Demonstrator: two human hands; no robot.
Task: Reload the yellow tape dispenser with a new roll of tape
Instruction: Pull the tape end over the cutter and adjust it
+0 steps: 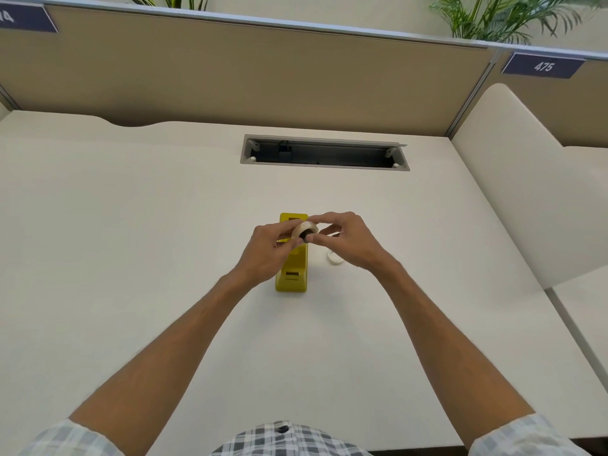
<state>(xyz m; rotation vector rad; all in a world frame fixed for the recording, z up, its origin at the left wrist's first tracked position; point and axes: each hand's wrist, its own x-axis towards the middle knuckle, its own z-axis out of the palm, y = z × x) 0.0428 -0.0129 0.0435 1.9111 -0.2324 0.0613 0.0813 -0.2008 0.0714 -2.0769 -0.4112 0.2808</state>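
A yellow tape dispenser (292, 274) stands on the white desk (131, 241), its length running away from me. Just above its middle, both hands hold a whitish roll of tape (304, 229) with a dark core piece in its hole. My left hand (268, 253) grips the roll from the left. From the right, my right hand (345, 238) pinches it with thumb and fingertips. The far half of the dispenser is partly hidden behind the hands and roll.
A small white round object (335, 258) lies on the desk just right of the dispenser, half hidden under my right hand. An open cable slot (324, 154) sits farther back. A beige partition (263, 77) closes the far side and a white divider (513, 192) stands at right.
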